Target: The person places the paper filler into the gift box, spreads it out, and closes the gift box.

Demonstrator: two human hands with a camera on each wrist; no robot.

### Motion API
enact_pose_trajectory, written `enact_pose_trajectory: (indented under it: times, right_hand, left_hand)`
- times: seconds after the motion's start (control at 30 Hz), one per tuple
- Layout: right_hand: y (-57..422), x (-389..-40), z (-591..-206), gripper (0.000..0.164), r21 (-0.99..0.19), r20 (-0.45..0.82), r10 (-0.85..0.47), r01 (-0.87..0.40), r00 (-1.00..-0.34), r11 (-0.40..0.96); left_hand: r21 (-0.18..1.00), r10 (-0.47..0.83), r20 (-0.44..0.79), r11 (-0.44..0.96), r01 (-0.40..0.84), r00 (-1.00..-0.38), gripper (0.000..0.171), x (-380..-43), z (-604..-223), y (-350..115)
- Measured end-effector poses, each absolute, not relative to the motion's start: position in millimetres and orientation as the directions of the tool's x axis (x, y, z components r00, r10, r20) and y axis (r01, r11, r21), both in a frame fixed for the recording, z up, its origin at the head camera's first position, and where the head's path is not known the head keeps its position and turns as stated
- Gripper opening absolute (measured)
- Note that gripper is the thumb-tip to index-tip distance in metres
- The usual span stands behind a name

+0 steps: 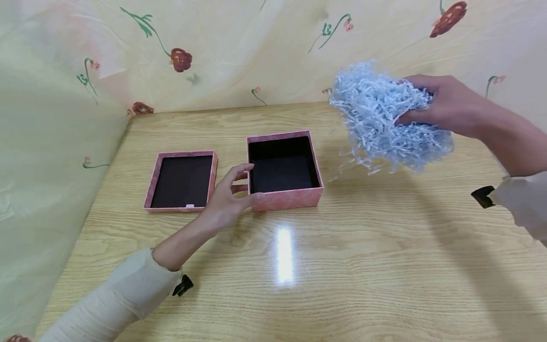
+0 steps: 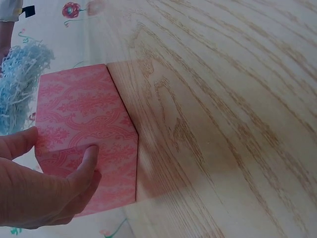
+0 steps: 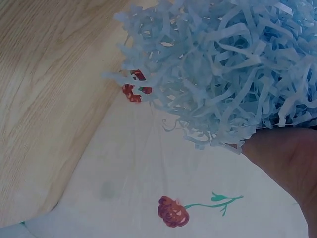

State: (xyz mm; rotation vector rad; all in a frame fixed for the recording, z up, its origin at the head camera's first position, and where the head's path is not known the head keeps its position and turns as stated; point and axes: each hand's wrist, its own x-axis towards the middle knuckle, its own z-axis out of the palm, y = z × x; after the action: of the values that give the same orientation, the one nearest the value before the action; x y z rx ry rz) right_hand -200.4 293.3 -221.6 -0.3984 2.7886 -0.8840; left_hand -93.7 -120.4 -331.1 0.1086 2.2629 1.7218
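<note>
A square pink patterned box (image 1: 287,199) with a black inside stands uncovered on the wood table. My left hand (image 1: 226,202) holds it at the near left corner. The thumb lies at the front rim, and the fingers are along the left wall, as the left wrist view shows on the patterned side (image 2: 79,104). Up to the right, my right hand (image 1: 448,102) grips a large fluffy bundle of light blue shredded paper (image 1: 380,114), raised above the table. The shredded paper (image 3: 223,74) fills the top of the right wrist view and hides most of the fingers.
Left of the box lies a pink lid (image 1: 183,180), its black inside facing up and a small white tag (image 1: 190,205) at its near edge. Flower-printed cloth (image 1: 222,57) hangs behind and beside the wood table (image 1: 342,275). Black clips (image 1: 183,286) are on both sleeves.
</note>
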Motion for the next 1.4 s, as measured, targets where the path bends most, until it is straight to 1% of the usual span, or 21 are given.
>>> enact_pose_trajectory:
  times: [0.17, 0.37, 0.6, 0.87, 0.9, 0.97, 1.13, 1.23, 1.4]
  right_hand:
    - [278.2, -200.1, -218.6, 0.077, -0.595, -0.09, -0.326, -0.211, -0.941, 0.776]
    - [260.5, -200.2, -217.9, 0.084, -0.625, -0.106, -0.345, -0.207, -0.933, 0.752]
    - [234.9, -201.0, -221.5, 0.075, -0.652, -0.093, -0.416, -0.26, -0.905, 0.712]
    - [212.5, -200.8, -228.7, 0.073, -0.67, -0.1, -0.485, -0.301, -0.869, 0.679]
    - [210.1, -201.0, -229.8, 0.074, -0.665, -0.103, -0.489, -0.306, -0.866, 0.682]
    - [205.0, -201.4, -232.7, 0.069, -0.656, -0.089, -0.507, -0.333, -0.857, 0.677]
    - [192.0, -201.9, -238.7, 0.066, -0.62, -0.08, -0.548, -0.389, -0.832, 0.682]
    - [183.9, -202.1, -243.0, 0.069, -0.583, -0.078, -0.57, -0.427, -0.818, 0.691]
    - [171.6, -202.1, -249.7, 0.069, -0.522, -0.048, -0.6, -0.492, -0.798, 0.697]
  left_hand:
    - [0.951, 0.236, -0.182, 0.289, -0.11, -0.955, 0.066, -93.7, -331.3, -120.8]
    - [0.95, 0.239, -0.188, 0.29, -0.115, -0.953, 0.066, -93.4, -330.4, -120.8]
    - [0.949, 0.238, -0.189, 0.294, -0.115, -0.953, 0.066, -92.9, -330.8, -121.5]
    - [0.948, 0.237, -0.19, 0.298, -0.115, -0.953, 0.067, -93.2, -331.5, -121.4]
    - [0.948, 0.237, -0.191, 0.298, -0.115, -0.953, 0.067, -93.3, -331.6, -121.3]
    - [0.947, 0.236, -0.191, 0.298, -0.116, -0.953, 0.067, -93.3, -331.7, -121.2]
    - [0.945, 0.234, -0.194, 0.305, -0.118, -0.953, 0.067, -93.0, -331.5, -121.0]
    - [0.946, 0.236, -0.193, 0.304, -0.116, -0.952, 0.067, -92.9, -331.3, -121.0]
    - [0.945, 0.237, -0.195, 0.306, -0.117, -0.952, 0.066, -92.9, -331.3, -121.4]
